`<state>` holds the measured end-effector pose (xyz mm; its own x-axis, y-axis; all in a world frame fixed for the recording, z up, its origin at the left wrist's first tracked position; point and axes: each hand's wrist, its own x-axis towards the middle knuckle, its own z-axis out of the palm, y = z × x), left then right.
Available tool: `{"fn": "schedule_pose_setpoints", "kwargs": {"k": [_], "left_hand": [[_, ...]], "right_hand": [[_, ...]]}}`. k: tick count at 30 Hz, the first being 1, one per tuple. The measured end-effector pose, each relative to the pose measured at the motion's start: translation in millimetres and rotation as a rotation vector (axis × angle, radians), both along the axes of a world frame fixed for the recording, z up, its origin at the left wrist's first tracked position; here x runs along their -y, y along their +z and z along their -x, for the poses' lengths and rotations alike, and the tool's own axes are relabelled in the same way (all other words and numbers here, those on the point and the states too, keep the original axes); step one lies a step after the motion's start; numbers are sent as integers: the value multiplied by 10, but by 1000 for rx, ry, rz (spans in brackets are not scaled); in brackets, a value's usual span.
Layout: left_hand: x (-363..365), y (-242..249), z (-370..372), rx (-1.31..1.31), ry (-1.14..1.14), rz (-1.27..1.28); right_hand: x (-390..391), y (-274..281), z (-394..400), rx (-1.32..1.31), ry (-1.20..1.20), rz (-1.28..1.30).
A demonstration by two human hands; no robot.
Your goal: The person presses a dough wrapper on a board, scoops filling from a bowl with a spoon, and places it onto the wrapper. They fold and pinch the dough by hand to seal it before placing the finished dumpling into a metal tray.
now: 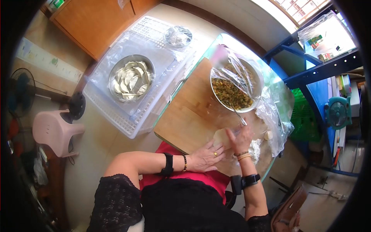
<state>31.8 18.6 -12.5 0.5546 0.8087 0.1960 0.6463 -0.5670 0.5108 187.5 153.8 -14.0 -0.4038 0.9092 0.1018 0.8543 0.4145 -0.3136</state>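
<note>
A pale, flat round dough wrapper (222, 137) lies on the wooden board (189, 112), between my two hands. My left hand (205, 156), with a ring on one finger, rests flat with its fingers stretched at the wrapper's lower edge. At the wrapper's right side is my right hand (241, 139), its thumb apart from the other fingers and touching or very near the dough. Neither hand visibly grips anything. A heap of white flour (254, 150) and a small dough piece (268, 135) sit to the right. Above stands a bowl of chopped filling (231, 94) with a spoon handle (242, 121).
Plastic film (270, 104) partly covers the bowl and spreads along the table's right side. On a plastic crate (133, 133) at left, a round pan (112, 73) holds several dumplings. Beyond it is a film-covered bowl (178, 37). A pink stool (52, 125) stands far left.
</note>
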Motion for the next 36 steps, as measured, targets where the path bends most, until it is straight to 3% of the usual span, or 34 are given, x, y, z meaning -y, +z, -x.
{"fn": "schedule_pose_setpoints", "kwargs": {"k": [4, 6, 8, 11, 14, 23, 28, 30, 34, 36], "left_hand": [[-16, -55, -70, 30, 61, -32], [-9, -8, -51, 68, 94, -20], [-5, 31, -31, 85, 117, -52], [10, -30, -33, 16, 56, -21], [31, -51, 34, -4, -19, 108], [-23, 16, 36, -10, 150, 66], [-75, 84, 37, -26, 169, 71], [-59, 70, 40, -66, 122, 108], [-7, 43, 66, -87, 113, 103], [-21, 13, 65, -25, 143, 50]], "right_hand": [[-230, -3, -35, -87, -94, 12], [-180, 35, -77, -325, -95, 61], [7, 103, -91, -321, -25, 68], [407, 255, 99, -42, 303, -4], [369, 197, 229, 87, 244, -98], [-207, -22, -33, -272, -160, 25], [149, 181, 1, -275, 14, -2], [369, 159, 119, -71, 212, -88], [229, 59, 232, 33, 8, -21], [-12, 54, 199, -53, -85, 26]]}}
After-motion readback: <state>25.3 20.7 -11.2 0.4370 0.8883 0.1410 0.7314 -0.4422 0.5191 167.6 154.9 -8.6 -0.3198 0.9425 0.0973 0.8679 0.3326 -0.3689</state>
